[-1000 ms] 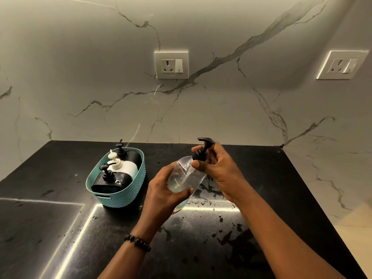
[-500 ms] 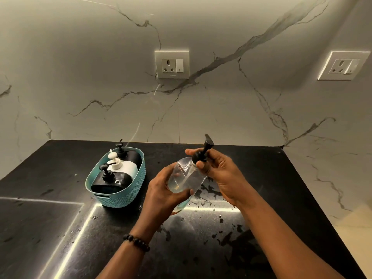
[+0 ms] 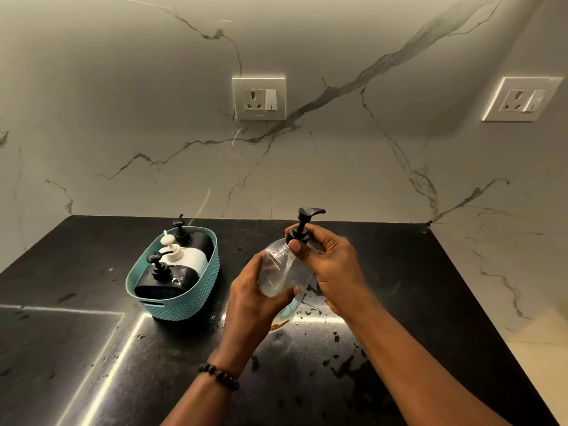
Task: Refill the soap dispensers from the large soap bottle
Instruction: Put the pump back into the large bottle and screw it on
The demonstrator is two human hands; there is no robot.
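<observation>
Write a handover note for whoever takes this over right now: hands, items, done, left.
Left hand: wrapped around the clear dispenser bottle, held tilted above the black counter.
Right hand: fingers pinching the collar of the black pump, which sits at the bottle's neck.
Teal basket: left of the hands, holding two black dispensers and one white one, pumps on.
Done: no refill visible; clear bottle looks nearly empty.
Left: get the pump off, fill all dispensers. No large soap bottle in view. Counter is wet.

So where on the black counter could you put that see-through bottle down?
Bare counter lies right of the right hand, toward the marble wall. More lies left of the teal basket. It is crowded between the basket and the left hand, and wet spots dot the counter under the clear bottle.
</observation>
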